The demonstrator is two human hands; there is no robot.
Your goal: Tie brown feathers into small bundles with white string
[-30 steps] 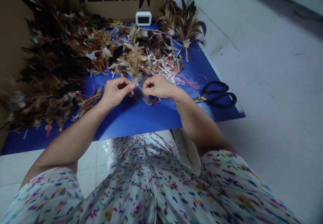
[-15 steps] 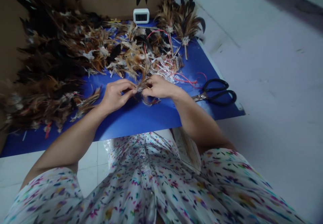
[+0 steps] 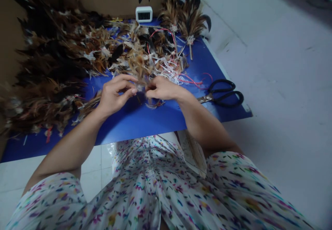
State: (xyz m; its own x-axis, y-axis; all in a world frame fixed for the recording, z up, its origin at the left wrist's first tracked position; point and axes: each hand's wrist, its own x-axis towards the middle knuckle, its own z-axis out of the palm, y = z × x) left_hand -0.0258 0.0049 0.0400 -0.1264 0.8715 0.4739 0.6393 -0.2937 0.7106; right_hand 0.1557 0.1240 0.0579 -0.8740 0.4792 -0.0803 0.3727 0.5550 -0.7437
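Observation:
A small tuft of brown feathers [image 3: 141,81] is between my two hands, its edges smeared by motion. My left hand [image 3: 116,93] is beside the tuft, thumb and fingers spread a little apart, with no feather clearly between them. Thumb and fingers of my right hand [image 3: 163,87] are pinched together at the tuft's right side. Below the right fingers a few loose feather bits [image 3: 155,103] lie on the blue table [image 3: 140,122]. Behind the hands is a broad pile of brown feathers [image 3: 101,53], mixed with white and pink strings [image 3: 171,71].
Black-handled scissors [image 3: 220,93] lie at the table's right side. Two upright-looking feather bunches [image 3: 190,22] are at the back right, near a small white clock [image 3: 144,15]. A cardboard box [image 3: 121,5] stands behind. Dark feathers [image 3: 46,102] cover the left side.
My left hand has moved slightly left, and its thumb and fingers have parted from the tuft. The right hand has stayed nearly in place.

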